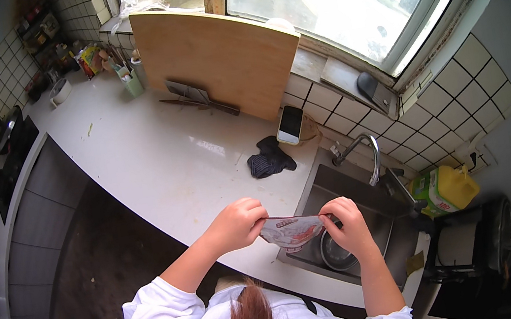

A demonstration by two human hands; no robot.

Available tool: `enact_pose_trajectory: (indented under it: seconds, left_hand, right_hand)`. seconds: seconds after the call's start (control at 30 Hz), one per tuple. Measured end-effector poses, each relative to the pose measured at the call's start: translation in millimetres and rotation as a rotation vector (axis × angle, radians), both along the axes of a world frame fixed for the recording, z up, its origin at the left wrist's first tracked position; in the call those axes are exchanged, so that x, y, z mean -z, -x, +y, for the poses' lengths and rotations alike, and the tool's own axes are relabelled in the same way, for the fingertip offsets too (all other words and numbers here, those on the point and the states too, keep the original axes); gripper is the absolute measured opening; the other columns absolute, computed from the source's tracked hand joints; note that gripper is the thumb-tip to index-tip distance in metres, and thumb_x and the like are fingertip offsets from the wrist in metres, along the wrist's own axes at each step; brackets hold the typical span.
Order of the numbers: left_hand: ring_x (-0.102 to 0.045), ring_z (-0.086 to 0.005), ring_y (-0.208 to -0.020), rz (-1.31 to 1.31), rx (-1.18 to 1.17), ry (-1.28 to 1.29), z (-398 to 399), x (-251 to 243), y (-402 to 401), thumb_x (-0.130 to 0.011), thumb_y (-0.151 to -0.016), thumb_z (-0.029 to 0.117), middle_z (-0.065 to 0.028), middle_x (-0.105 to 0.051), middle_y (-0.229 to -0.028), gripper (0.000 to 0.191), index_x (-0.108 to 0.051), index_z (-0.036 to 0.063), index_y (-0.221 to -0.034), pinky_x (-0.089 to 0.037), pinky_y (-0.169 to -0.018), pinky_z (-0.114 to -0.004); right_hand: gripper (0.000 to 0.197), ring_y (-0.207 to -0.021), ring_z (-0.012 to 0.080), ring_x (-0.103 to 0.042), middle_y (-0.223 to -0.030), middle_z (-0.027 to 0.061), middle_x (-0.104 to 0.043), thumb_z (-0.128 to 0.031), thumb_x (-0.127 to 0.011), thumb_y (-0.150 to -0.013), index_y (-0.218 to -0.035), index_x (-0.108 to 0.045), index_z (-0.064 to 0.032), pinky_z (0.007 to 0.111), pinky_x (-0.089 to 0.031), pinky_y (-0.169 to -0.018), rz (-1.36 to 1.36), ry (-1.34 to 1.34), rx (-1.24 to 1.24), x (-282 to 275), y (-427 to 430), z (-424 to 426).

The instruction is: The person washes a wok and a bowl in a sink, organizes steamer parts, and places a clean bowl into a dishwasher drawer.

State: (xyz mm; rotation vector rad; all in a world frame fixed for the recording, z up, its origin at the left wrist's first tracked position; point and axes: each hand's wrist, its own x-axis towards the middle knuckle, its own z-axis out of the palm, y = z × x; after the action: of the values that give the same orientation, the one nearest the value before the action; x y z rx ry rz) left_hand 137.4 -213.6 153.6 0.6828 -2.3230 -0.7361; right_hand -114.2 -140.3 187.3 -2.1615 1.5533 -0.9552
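Observation:
A printed plastic bag point(293, 232), partly see-through with red marks, is stretched between both hands above the front edge of the counter and the sink's near corner. My left hand point(241, 223) pinches one upper corner of it, and my right hand point(345, 220) pinches the other. Below and behind the right hand, a round metal bowl point(334, 253) sits in the stainless steel sink point(309, 201). On the white countertop point(162, 174), past the bag, lies a crumpled dark cloth point(269, 158) beside a smartphone point(290, 125).
A large wooden board point(219, 60) leans by the window behind a dark rack point(196, 100). The chrome faucet point(373, 156) arches over the sink. A yellow jug point(453, 188) stands right of it. Far left are a green utensil holder point(130, 83) and a stove point(12, 173).

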Motion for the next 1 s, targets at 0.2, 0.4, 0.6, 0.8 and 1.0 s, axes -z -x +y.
enact_pose_trajectory:
  seconds: [0.2,0.4,0.6,0.8,1.0]
  left_hand:
    - [-0.054,-0.0255,-0.075,-0.035,-0.055,-0.064,2.6,-4.1,-6.5,-0.063,-0.071,0.004,-0.0082,-0.056,-0.081,0.014,-0.057,0.0038,-0.083,-0.046,-0.066,-0.033]
    - [-0.052,-0.0249,-0.087,0.103,-0.36,0.043,3.5,-28.3,-17.4,-0.066,-0.073,0.008,-0.0113,-0.052,-0.098,0.031,-0.054,0.0054,-0.101,-0.045,-0.072,-0.031]
    - [-0.053,-0.0233,-0.074,0.149,-0.496,-0.103,16.7,1.5,-52.0,-0.062,-0.072,0.002,-0.0098,-0.054,-0.082,0.013,-0.054,0.0023,-0.082,-0.044,-0.068,-0.031]
    - [-0.053,-0.0219,-0.071,0.112,-0.561,-0.268,52.9,27.9,-70.0,-0.06,-0.073,0.001,-0.0095,-0.056,-0.078,0.01,-0.054,0.0016,-0.082,-0.044,-0.064,-0.03]
    - [-0.055,-0.0221,-0.07,0.096,-0.661,-0.367,82.1,46.0,-86.0,-0.06,-0.073,0.002,-0.0099,-0.056,-0.077,0.009,-0.054,0.0011,-0.08,-0.045,-0.063,-0.03]
  right_hand:
    - [0.009,-0.077,0.0222,-0.055,-0.077,0.0054,-0.058,-0.002,-0.063,-0.071,-0.077,-0.058,-0.0049,0.032,-0.041,-0.073,0.13,0.027,-0.04,-11.1,-3.3,-1.1]
    - [0.01,-0.071,0.0278,-0.057,-0.077,0.0097,-0.058,0.0,-0.061,-0.072,-0.081,-0.059,-0.0035,0.033,-0.047,-0.062,0.082,0.088,0.088,-43.0,16.4,-27.4]
    - [0.008,-0.056,0.0136,-0.052,-0.074,0.0086,-0.059,-0.002,-0.058,-0.078,-0.085,-0.061,0.0001,0.025,-0.042,-0.053,0.134,0.352,0.313,-122.1,70.3,-104.3]
    - [0.02,-0.067,0.0174,-0.061,-0.081,0.0105,-0.066,-0.016,-0.057,-0.082,-0.094,-0.065,-0.003,0.028,-0.048,-0.064,0.178,0.509,0.565,-183.5,127.5,-195.1]
    - [0.024,-0.083,0.0242,-0.063,-0.089,0.0111,-0.066,-0.022,-0.055,-0.081,-0.096,-0.067,-0.007,0.032,-0.047,-0.076,0.196,0.414,0.669,-184.6,152.9,-278.5]
